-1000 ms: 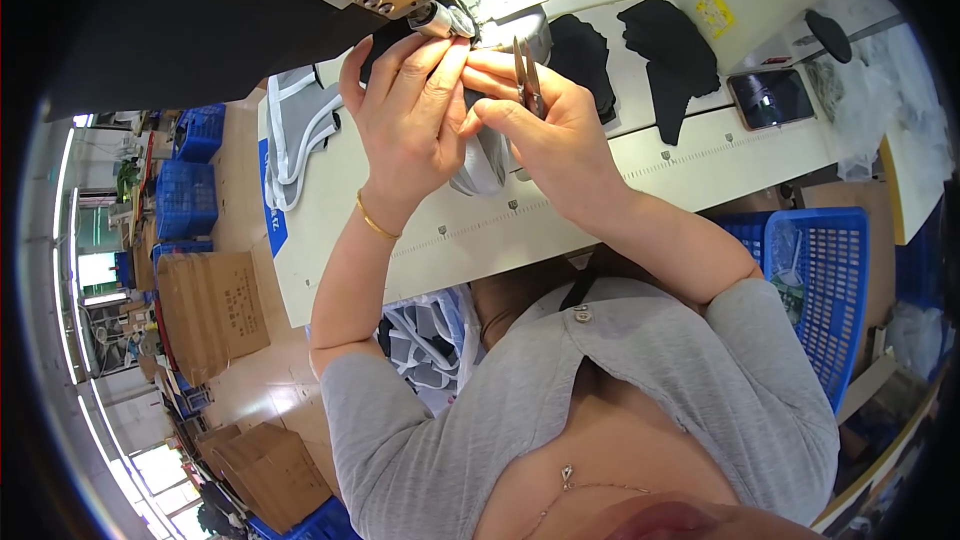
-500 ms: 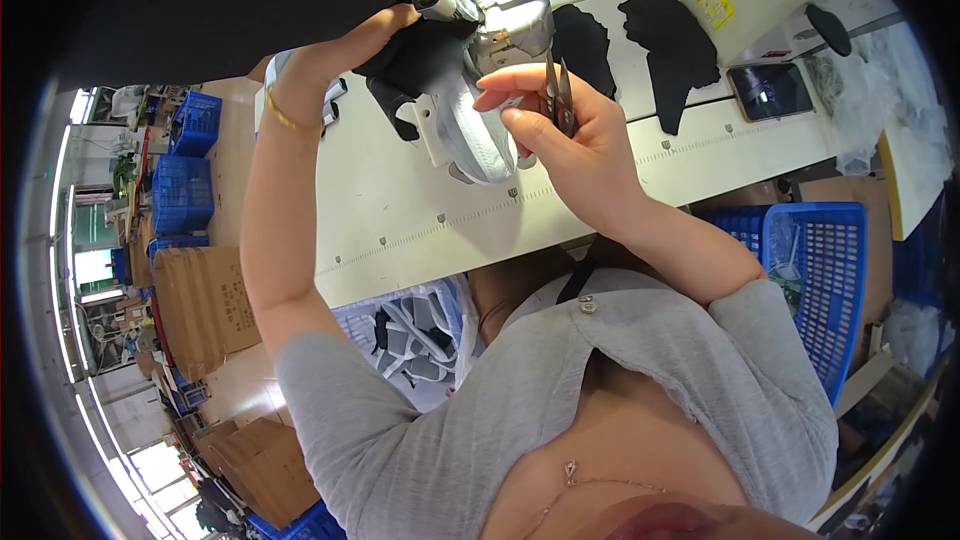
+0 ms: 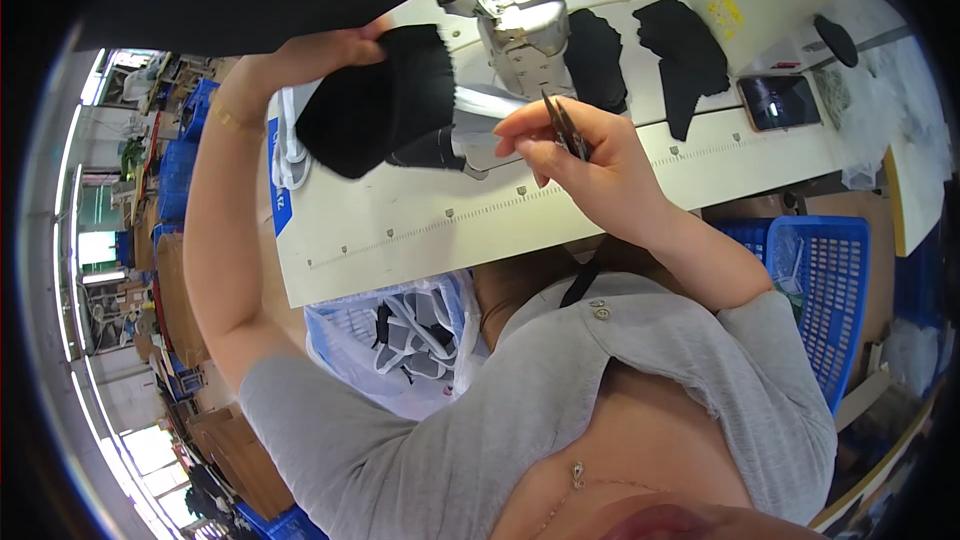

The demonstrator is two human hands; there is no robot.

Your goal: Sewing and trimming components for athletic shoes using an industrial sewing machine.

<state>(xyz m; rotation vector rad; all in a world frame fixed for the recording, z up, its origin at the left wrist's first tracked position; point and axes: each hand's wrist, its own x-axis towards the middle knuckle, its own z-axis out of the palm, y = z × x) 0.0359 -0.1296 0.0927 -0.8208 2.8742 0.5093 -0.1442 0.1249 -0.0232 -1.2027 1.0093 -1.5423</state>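
Your left hand (image 3: 315, 58) is closed on a black, jagged-edged fabric piece (image 3: 375, 105) over the white table (image 3: 400, 250), left of the grey metal sewing-machine arm (image 3: 525, 40); your right hand (image 3: 605, 155) curls around slim dark metal snips (image 3: 568, 130). The piece looks partly worked, though whether its stitching is finished I can't tell. Two flat black fabric cutouts (image 3: 680, 55) beyond seem left to do.
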